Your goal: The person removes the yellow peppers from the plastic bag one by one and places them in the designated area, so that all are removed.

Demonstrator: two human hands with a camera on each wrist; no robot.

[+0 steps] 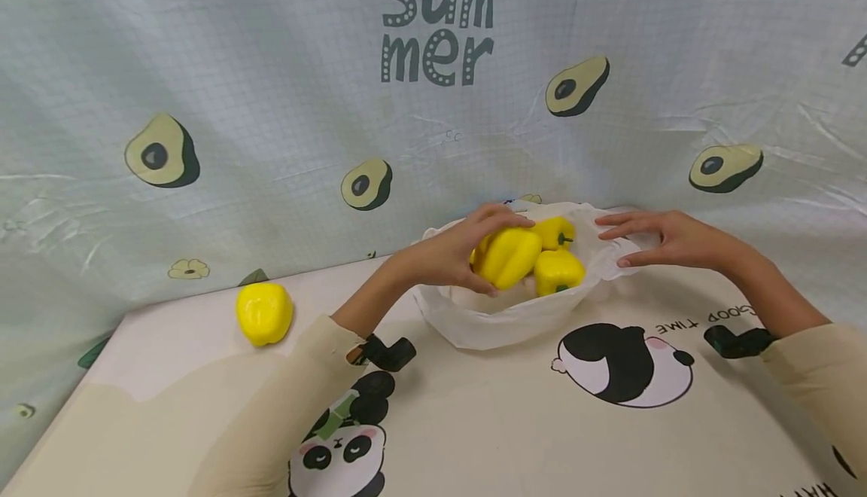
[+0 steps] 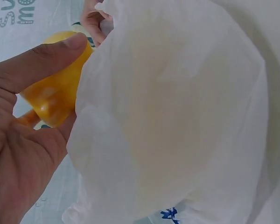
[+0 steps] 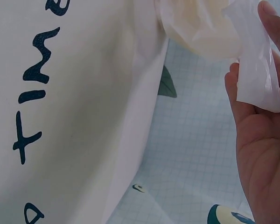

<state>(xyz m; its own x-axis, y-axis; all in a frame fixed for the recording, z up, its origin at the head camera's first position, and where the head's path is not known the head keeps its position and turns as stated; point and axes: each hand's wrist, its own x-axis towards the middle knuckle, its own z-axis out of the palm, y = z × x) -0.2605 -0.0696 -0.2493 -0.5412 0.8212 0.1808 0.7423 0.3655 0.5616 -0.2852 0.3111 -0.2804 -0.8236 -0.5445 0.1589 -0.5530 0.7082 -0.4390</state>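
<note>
My left hand (image 1: pixel 450 252) grips a yellow bell pepper (image 1: pixel 511 256) between thumb and fingers over the mouth of a white plastic bag (image 1: pixel 474 327). Up close in the left wrist view, the bag's side (image 2: pixel 177 102) hides part of that pepper (image 2: pixel 51 100). Inside the bag lie other yellow peppers, one at the back (image 1: pixel 547 230) and one in front (image 1: pixel 559 268), both with green stems. At the bag's right rim my right hand (image 1: pixel 684 241) has its thumb and fingers spread apart. A bag handle (image 3: pixel 259 70) hangs between them in the right wrist view.
Another yellow bell pepper (image 1: pixel 264 314) stands alone on the left of the table, which has a panda-print cover (image 1: pixel 488 422). Right behind the bag rises a pale curtain (image 1: pixel 271 105) printed with avocados.
</note>
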